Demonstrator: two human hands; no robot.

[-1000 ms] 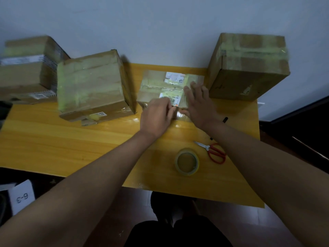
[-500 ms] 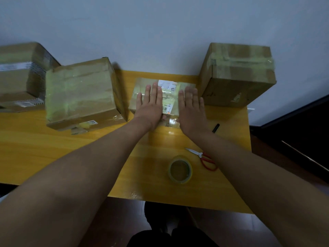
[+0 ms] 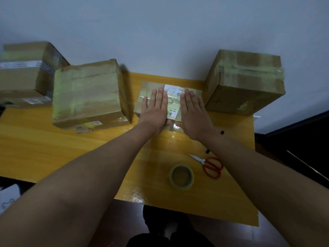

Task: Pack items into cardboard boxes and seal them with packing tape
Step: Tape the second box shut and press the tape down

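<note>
Between two larger taped brown boxes: small flat brown cardboard box [image 3: 190, 92], centre-back on yellow wooden table [image 3: 53, 148]. Left hand [image 3: 155, 111] and right hand [image 3: 193, 113] flat on lid, fingers straight, gripping nothing. Advised: firm even pressure outward along tape seam. Contents not visible. Tape roll [image 3: 181, 176], red scissors [image 3: 211, 165] nearer than box.

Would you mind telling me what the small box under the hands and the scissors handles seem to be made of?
Small box: brown cardboard, matte, with glossy clear tape reflecting light. Scissors: handles look like red plastic, blades pale, likely metal.
</note>
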